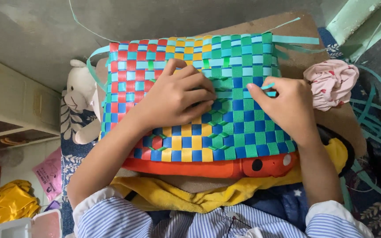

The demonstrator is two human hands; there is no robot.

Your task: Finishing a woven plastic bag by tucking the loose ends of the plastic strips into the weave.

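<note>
The woven panel, a checker of red, yellow, green, blue and light-blue plastic strips, lies flat across the person's lap, resting on an orange plastic item and a brown board. The left hand lies palm-down on the centre of the panel, fingers curled with the tips pressed into the weave; whether the fingertips grip a strip cannot be determined, since the hand covers the contact area. The right hand rests on the panel's right portion, thumb and forefinger pinching a light-blue strip that crosses the green section. The strip's path under the left hand is hidden. A white plush toy lies beside the panel's left edge, partly concealed by it. A crumpled pink cloth sits on the board to the right. Loose teal strips trail past the right frame edge.
</note>
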